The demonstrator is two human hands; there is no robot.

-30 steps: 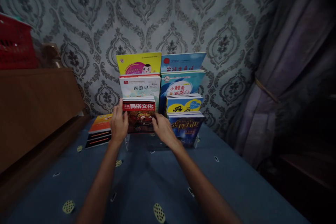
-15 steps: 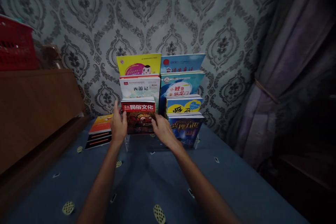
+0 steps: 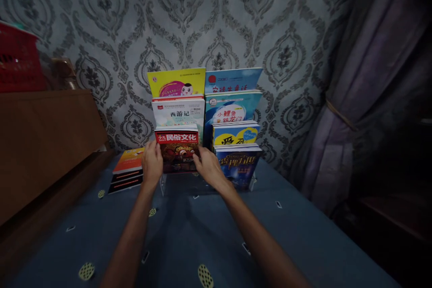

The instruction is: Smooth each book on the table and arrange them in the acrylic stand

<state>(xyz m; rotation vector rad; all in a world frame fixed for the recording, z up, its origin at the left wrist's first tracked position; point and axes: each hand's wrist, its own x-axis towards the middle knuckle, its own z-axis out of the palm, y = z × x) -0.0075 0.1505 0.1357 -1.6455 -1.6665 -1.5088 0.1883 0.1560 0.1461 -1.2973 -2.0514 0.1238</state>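
My left hand [image 3: 152,163] and my right hand [image 3: 208,167] grip the two side edges of a dark book with a red title band [image 3: 178,155]. That book stands upright at the front left of a clear tiered stand [image 3: 163,185]. Behind it rise a white book [image 3: 178,111] and a yellow book [image 3: 176,82]. The right column of the stand holds a dark blue book [image 3: 239,167], a yellow and blue book [image 3: 235,135], a teal book [image 3: 232,107] and a light blue book [image 3: 233,80].
An orange book [image 3: 128,161] lies with black ones on the blue patterned cloth [image 3: 182,243], left of the stand. A wooden cabinet [image 3: 50,139] with a red basket [image 3: 18,58] is at the far left. A curtain [image 3: 332,130] hangs at the right, beside the patterned wall.
My left hand's fingers have lowered and closed in on the left edge of the dark book. The view has shifted slightly.
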